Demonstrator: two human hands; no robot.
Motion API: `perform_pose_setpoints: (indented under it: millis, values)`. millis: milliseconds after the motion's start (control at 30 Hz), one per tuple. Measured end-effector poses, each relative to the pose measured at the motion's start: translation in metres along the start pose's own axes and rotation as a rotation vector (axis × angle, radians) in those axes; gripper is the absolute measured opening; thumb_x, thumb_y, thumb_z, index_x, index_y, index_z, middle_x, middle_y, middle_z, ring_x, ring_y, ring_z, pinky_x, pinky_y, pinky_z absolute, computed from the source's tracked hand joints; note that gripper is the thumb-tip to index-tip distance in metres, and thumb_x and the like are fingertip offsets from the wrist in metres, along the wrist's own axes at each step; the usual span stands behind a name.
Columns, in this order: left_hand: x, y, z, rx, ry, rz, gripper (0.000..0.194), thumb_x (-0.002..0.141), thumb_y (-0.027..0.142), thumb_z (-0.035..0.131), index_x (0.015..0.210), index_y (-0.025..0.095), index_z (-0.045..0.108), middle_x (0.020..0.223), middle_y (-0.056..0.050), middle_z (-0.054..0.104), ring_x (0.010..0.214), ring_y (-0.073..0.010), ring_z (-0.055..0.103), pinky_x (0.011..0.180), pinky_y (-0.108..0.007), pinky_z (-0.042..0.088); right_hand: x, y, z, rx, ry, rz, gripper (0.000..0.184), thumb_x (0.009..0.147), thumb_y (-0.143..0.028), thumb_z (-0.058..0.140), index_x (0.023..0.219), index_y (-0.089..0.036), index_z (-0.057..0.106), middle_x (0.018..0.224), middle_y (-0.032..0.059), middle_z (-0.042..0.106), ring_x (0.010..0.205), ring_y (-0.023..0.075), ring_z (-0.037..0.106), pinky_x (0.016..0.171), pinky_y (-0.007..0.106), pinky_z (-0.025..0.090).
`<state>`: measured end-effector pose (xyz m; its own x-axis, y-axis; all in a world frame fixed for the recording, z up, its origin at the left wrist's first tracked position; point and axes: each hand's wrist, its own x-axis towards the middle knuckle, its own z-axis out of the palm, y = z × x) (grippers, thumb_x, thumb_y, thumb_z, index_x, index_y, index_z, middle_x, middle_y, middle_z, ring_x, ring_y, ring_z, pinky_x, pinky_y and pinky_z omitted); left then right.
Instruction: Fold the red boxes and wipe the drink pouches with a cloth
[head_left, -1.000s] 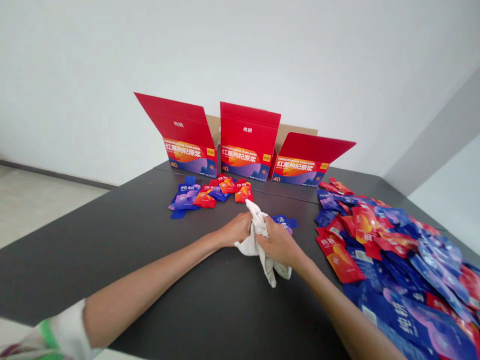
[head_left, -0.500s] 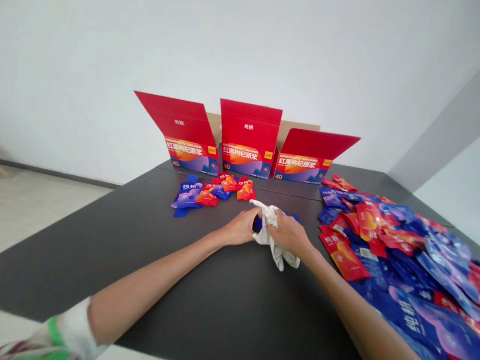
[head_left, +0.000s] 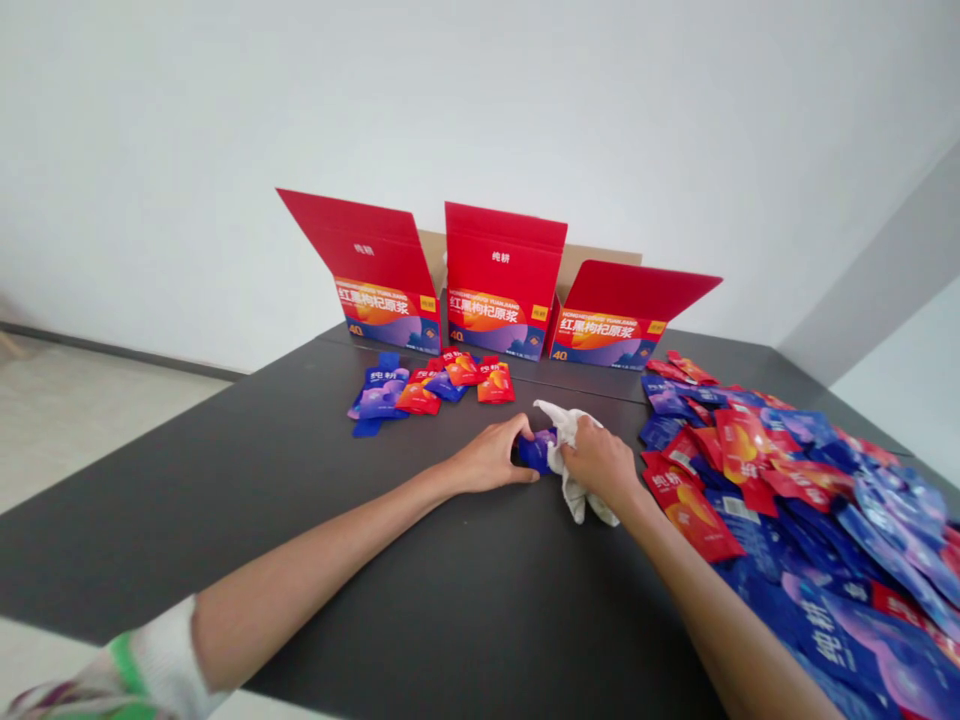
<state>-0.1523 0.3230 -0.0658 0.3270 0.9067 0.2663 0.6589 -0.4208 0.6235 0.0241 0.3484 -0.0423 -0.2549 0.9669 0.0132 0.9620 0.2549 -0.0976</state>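
Observation:
My left hand [head_left: 495, 458] grips a blue pouch [head_left: 537, 449] on the dark table [head_left: 300, 500], fingers curled over its left end. My right hand [head_left: 600, 462] is closed on a crumpled white cloth [head_left: 568, 440] pressed against the pouch's right side; the cloth's tail hangs below the hand. Both hands meet at the table's middle.
Three open red boxes [head_left: 495, 290] stand in a row at the table's far edge. A small group of red and blue pouches [head_left: 431, 390] lies in front of them. A large heap of pouches [head_left: 795, 490] covers the right side. The table's left edge drops to a pale floor.
Both hands shifted slightly right and away from me. The cloth moved off the pouch's left end, so the blue pouch now shows between the hands.

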Motion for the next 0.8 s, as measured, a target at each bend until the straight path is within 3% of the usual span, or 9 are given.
perform_pose_setpoints:
  millis: [100,167,300,400,600,800]
  values:
    - [0.001,-0.001,0.001,-0.05,-0.004,0.075,0.038,0.065,0.032,0.067,0.096,0.019,0.048,0.089,-0.001,0.059,0.077,-0.0174,0.056,0.068,-0.026,0.041,0.0,-0.004,0.002,0.079,-0.025,-0.22,0.035,0.082,-0.034,0.043,0.113,-0.018,0.045,0.096,0.0106,0.064,0.088,0.0244,0.061,0.068,0.029,0.04]
    - [0.001,-0.001,0.002,-0.05,0.006,0.085,0.037,0.066,0.03,0.066,0.095,0.018,0.048,0.09,-0.001,0.059,0.078,-0.0175,0.056,0.069,-0.026,0.041,0.0,-0.007,0.004,0.089,-0.023,-0.271,0.035,0.082,-0.035,0.043,0.113,-0.019,0.045,0.097,0.0102,0.064,0.088,0.0236,0.061,0.068,0.028,0.04]
    - [-0.002,-0.001,0.002,0.05,0.031,0.0,0.04,0.064,0.034,0.069,0.094,0.02,0.047,0.09,0.0,0.058,0.077,-0.0178,0.056,0.067,-0.026,0.041,0.007,0.01,0.002,0.03,0.017,0.023,0.034,0.081,-0.036,0.043,0.109,-0.018,0.048,0.1,0.0127,0.062,0.091,0.0264,0.06,0.071,0.032,0.04]
    - [0.002,0.0,0.0,0.132,0.039,-0.027,0.038,0.067,0.033,0.066,0.098,0.021,0.047,0.091,0.0,0.059,0.08,-0.0171,0.057,0.069,-0.025,0.042,0.015,0.036,-0.004,0.152,0.008,0.205,0.036,0.081,-0.038,0.042,0.11,-0.017,0.048,0.102,0.0137,0.061,0.093,0.0262,0.06,0.071,0.032,0.04]
    - [0.041,-0.003,0.0,0.504,0.129,-0.198,0.038,0.076,0.043,0.059,0.105,0.02,0.048,0.099,-0.006,0.06,0.09,-0.0217,0.058,0.073,-0.028,0.043,0.017,0.072,-0.016,0.295,0.036,0.216,0.033,0.085,-0.037,0.034,0.107,-0.017,0.048,0.099,0.0115,0.062,0.09,0.0203,0.06,0.067,0.025,0.039]
    - [0.072,-0.017,-0.001,0.634,0.254,-0.327,0.045,0.08,0.049,0.05,0.109,0.014,0.049,0.102,-0.017,0.057,0.106,-0.034,0.048,0.085,-0.043,0.038,0.004,0.069,-0.014,0.303,0.028,0.184,0.029,0.083,-0.036,0.04,0.102,-0.018,0.049,0.093,0.0084,0.064,0.086,0.0199,0.06,0.065,0.024,0.038]
